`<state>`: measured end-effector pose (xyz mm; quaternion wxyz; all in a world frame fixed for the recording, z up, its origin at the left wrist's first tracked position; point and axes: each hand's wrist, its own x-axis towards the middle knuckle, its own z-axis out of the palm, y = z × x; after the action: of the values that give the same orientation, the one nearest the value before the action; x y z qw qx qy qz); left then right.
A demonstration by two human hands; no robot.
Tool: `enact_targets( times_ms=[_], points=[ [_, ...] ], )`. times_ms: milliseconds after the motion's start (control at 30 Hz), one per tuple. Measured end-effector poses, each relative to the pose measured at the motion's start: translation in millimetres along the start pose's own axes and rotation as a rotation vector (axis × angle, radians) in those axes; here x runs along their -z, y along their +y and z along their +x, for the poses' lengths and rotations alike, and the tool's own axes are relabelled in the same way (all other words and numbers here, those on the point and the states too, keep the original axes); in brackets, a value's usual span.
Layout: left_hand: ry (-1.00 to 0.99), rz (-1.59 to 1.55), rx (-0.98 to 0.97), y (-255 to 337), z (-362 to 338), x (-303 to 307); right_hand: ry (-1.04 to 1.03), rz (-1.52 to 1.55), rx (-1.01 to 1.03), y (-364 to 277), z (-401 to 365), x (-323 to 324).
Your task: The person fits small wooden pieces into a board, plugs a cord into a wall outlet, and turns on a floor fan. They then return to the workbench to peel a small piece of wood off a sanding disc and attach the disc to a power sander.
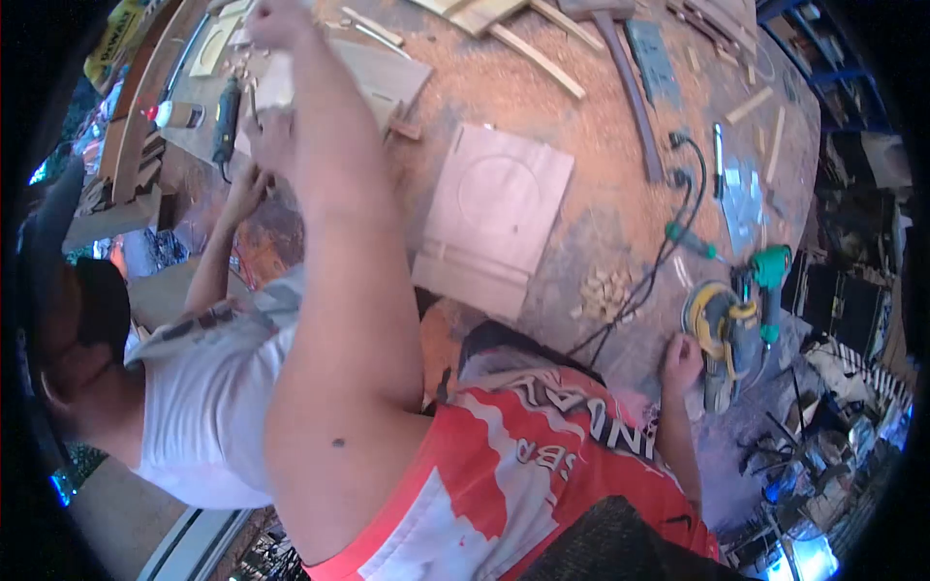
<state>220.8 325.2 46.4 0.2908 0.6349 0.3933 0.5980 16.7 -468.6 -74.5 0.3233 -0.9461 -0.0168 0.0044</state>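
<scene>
My left arm reaches across the upper left, and my left hand is blurred at the top edge, above pale wooden pieces; its fingers cannot be made out. Beside the yellow and black sander, my right hand rests on the table with its fingers curled in and nothing visible in them. Between my arms lies a square wooden board with a round outline and a groove across its lower part. A green and black tool stands just right of the sander.
A co-worker in a pale shirt leans in at the left, hands near a rotary tool and a glue bottle. A mallet, wood strips, black cables and a pile of wood bits lie on the dusty table.
</scene>
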Motion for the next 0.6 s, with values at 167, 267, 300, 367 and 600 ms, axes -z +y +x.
enact_targets(
  times_ms=[167,267,300,367,600],
  points=[
    [-0.752,-0.001,-0.012,165,-260,102,-0.149,0.406,-0.05,-87,25,0],
    [-1.095,-0.516,0.747,201,-392,198,-0.179,1.012,-0.135,-162,45,1],
    [-1.2,-0.539,0.91,198,-414,223,-0.216,1.139,-0.18,-166,50,2],
    [-1.305,-0.536,1.075,198,-433,257,-0.395,0.92,-0.089,-150,48,5],
    [-0.873,0.506,-0.564,110,-361,315,-0.043,0.303,0.694,-57,1,55]
  ],
)
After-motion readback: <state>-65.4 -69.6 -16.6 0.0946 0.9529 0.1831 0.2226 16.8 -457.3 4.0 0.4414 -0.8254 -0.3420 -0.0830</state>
